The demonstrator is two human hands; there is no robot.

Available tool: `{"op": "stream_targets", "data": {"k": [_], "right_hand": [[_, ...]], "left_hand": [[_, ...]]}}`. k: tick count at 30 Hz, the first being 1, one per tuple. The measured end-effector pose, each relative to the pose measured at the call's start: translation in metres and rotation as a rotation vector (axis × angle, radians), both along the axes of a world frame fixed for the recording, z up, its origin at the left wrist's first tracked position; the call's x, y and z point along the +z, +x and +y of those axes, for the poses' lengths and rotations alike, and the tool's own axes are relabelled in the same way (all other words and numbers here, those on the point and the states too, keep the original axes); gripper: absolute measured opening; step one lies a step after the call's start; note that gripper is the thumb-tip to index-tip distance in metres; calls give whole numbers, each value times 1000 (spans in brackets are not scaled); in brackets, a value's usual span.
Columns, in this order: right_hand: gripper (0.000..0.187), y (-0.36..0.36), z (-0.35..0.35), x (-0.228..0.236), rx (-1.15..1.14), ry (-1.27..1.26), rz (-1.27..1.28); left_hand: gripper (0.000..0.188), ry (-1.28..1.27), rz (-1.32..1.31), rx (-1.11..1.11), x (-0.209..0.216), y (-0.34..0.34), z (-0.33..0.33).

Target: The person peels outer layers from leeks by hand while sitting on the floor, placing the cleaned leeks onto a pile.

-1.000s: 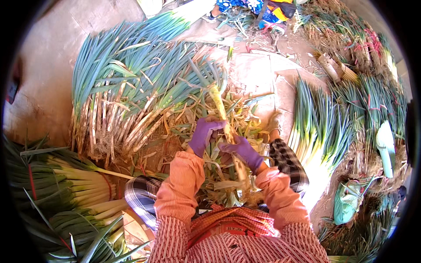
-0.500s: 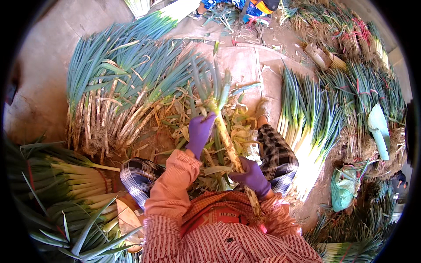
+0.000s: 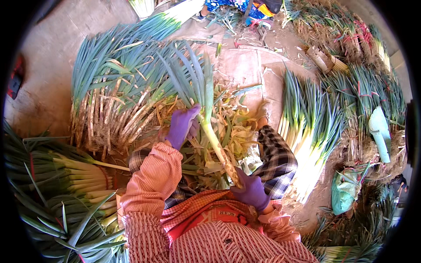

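Observation:
A long green onion (image 3: 215, 142) slants across my lap, its blue-green leaves pointing away from me. My right hand (image 3: 251, 189), in a purple glove, is closed around the lower white stalk, which still carries brownish skin there. The upper stalk looks smooth and pale green. My left hand (image 3: 182, 126), also gloved in purple, has its fingers curled in at the base of the leaves, gripping there. The root end is mostly hidden by my right hand and sleeve. Under the onion, between my legs, lies a heap of peeled yellowish skins (image 3: 237, 127).
Unpeeled green onions (image 3: 118, 87) lie at far left. Clean white-stalked ones (image 3: 307, 131) are spread on the right. Tied bundles (image 3: 79, 175) sit at near left, others (image 3: 359, 96) at far right. A green bag (image 3: 345, 193) lies right. Another person's patterned clothing (image 3: 232, 5) shows at the top.
My left hand has moved left and slightly nearer. The onion's leaves have swung left and spread out, and its upper stalk now shows smooth pale green where brownish skin was.

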State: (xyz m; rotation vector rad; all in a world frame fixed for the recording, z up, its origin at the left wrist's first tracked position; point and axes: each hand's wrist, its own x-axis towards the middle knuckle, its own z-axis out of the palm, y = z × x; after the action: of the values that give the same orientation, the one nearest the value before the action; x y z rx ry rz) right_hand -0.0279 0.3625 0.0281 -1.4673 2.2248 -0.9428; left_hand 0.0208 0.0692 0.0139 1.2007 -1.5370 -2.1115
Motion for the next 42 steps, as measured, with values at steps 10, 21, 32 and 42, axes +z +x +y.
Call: {"op": "stream_targets", "data": {"k": [10, 21, 32, 42], "right_hand": [[57, -22, -6, -7, -47, -59, -372], [38, -38, -53, -55, 152, -13, 149], [8, -43, -173, 8, -289, -350, -630], [17, -2, -81, -39, -218, -116, -486]], "left_hand": [[26, -215, 46, -536, -22, 31, 66], [16, 308, 424, -61, -19, -6, -19], [26, 261, 227, 104, -6, -17, -3], [36, 199, 563, 37, -12, 3, -63]]}}
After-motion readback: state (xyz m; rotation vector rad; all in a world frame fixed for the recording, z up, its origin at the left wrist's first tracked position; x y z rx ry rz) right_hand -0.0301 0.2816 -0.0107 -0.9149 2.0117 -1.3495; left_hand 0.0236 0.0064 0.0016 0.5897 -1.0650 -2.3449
